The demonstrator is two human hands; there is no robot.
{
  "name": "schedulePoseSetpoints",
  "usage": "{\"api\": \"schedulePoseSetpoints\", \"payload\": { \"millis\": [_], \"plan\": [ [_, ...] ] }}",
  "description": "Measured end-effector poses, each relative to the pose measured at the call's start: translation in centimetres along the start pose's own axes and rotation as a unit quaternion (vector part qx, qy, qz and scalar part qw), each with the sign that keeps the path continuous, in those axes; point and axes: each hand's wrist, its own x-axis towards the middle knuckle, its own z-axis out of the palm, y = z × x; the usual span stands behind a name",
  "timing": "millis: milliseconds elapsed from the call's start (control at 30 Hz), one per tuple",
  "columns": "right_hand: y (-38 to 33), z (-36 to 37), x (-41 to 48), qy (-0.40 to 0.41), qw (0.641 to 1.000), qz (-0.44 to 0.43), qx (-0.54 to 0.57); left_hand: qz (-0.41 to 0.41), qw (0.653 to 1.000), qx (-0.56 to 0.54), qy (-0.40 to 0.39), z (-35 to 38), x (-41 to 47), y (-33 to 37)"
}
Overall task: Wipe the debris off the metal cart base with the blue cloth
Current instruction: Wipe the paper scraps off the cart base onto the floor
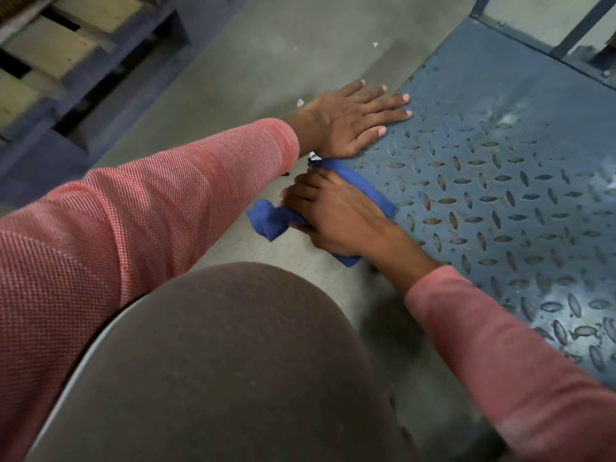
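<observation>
The metal cart base (500, 181) is a blue-grey diamond-pattern plate filling the right side of the head view, with pale dusty smears on it. My left hand (353, 118) lies flat with straight fingers on the plate's left edge. Just below it, my right hand (333, 218) grips the bunched blue cloth (273, 221) at that same edge; part of the cloth hangs over the concrete floor. Small white and dark bits of debris (313, 158) sit at the edge between my two hands.
Grey concrete floor (253, 68) lies left of the cart, with small white scraps (375, 44) on it. A dark blue pallet rack with wooden boards (66, 51) stands at upper left. Cart frame posts (573, 31) rise at upper right. My knee (233, 361) fills the bottom centre.
</observation>
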Motion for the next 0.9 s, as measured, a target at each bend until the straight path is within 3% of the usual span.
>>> {"api": "schedulePoseSetpoints", "payload": {
  "millis": [200, 400, 900],
  "plan": [
    [0.8, -1.6, -3.3, -0.042, 0.996, 0.006, 0.078, 0.000, 1.000, -0.004, 0.003, 0.3, -0.1, -0.1],
    [1.0, -1.9, -1.3, -0.068, 0.997, 0.015, 0.041, 0.001, 1.000, -0.013, 0.000, 0.0, 0.0, -0.1],
    [0.0, -1.6, -1.6, -0.024, 0.995, 0.077, 0.065, 0.000, 1.000, -0.011, -0.004, -0.1, 0.1, 0.0]
  ]
}}
